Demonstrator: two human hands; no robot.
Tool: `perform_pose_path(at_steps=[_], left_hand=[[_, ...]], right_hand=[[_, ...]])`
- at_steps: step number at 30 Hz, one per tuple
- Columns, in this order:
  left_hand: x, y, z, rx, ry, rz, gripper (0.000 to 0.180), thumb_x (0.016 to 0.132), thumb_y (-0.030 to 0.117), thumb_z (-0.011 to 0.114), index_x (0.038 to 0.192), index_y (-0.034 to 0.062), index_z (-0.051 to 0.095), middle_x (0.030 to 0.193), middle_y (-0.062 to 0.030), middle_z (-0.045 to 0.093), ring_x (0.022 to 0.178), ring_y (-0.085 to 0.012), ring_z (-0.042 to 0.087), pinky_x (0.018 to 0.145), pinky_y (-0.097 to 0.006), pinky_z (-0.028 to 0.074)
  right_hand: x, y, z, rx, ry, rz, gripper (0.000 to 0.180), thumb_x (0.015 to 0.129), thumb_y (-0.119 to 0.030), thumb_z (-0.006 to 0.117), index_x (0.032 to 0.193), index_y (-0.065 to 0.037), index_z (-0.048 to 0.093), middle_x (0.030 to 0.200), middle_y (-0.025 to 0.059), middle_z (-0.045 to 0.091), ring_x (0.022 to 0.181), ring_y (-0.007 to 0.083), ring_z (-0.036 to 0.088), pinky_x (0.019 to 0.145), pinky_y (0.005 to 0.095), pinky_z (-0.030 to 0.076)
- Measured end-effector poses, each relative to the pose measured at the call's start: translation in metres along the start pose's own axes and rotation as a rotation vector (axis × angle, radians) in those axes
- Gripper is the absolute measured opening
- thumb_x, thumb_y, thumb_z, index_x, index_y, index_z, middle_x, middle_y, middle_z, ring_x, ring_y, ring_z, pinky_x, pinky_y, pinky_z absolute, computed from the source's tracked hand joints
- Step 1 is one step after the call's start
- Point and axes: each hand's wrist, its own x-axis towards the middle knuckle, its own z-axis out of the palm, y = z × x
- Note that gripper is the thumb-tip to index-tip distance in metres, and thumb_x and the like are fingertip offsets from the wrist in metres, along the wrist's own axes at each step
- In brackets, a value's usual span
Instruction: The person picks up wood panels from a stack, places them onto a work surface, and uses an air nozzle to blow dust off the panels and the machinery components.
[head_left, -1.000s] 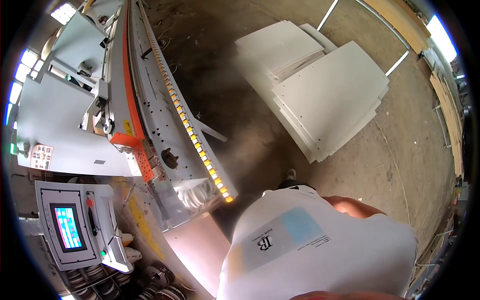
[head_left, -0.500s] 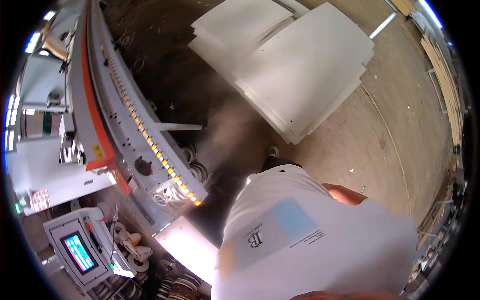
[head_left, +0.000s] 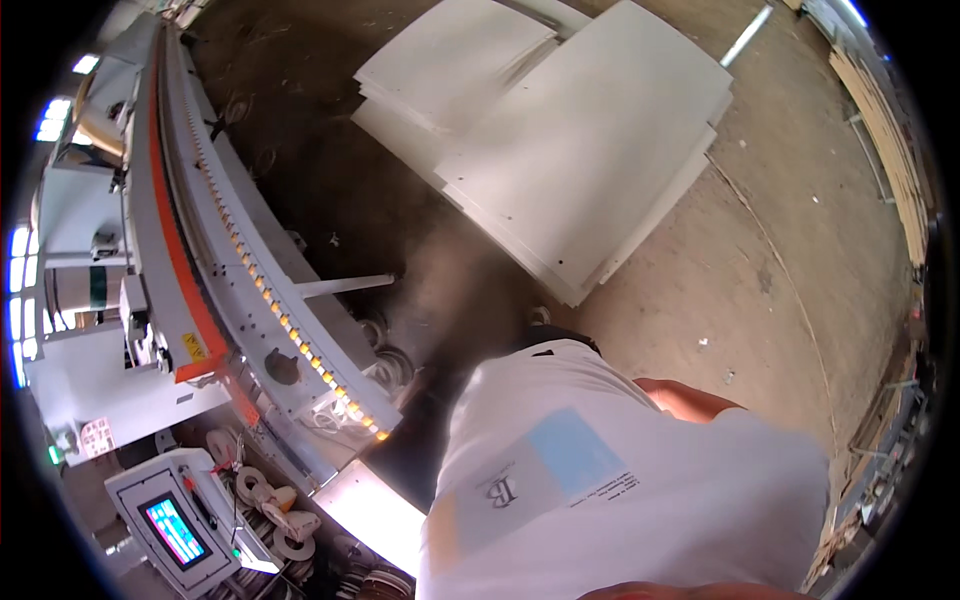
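Note:
Neither of my hands shows a finger here. My torso in a white printed shirt (head_left: 600, 520) fills the lower middle. Beyond its right side a short strip of my bare right arm (head_left: 690, 400) comes out of the sleeve; the shirt hides where it leads. My left hand is out of sight. Closest to my body on the left is a bright, pale flat surface (head_left: 375, 515) at the end of a long grey and orange machine (head_left: 185, 290). A row of yellow rollers (head_left: 290, 330) runs along that machine's edge.
A control panel with a lit screen (head_left: 175, 530) stands at lower left, beside several rolls of banding (head_left: 295, 545). Stacked large white panels (head_left: 590, 140) lie ahead. A support arm (head_left: 345, 285) juts from the machine. Long boards (head_left: 885, 150) line the far right.
The view has shifted slightly, so the machine and control panel sit lower and the white panels farther left. No hand has come into sight.

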Motion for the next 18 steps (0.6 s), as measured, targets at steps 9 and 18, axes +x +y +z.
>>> perform_pose_path(at_steps=[9,18], left_hand=[[0.007,0.0,0.022,-0.051,-0.103,-0.067,0.029,0.099,0.023,0.057,0.118,0.0051,0.07,0.113,-0.0173,0.072,0.107,-0.031,0.068,0.094,-0.041,0.053],[0.101,0.008,0.027,-0.056,-0.244,-0.133,0.029,0.099,0.022,0.056,0.117,0.0052,0.07,0.113,-0.0173,0.072,0.107,-0.0326,0.068,0.094,-0.042,0.053]], right_hand=[[0.035,-0.038,-0.021,-0.442,0.096,-0.062,0.053,0.095,-0.042,0.065,0.13,-0.002,0.068,0.127,0.0112,0.069,0.113,0.0217,0.062,0.098,0.0369,0.048],[0.116,-0.119,-0.065,-1.443,0.208,-0.318,0.035,0.08,-0.034,0.069,0.102,-0.008,0.077,0.101,0.0193,0.074,0.097,0.0365,0.071,0.083,0.0465,0.055]])
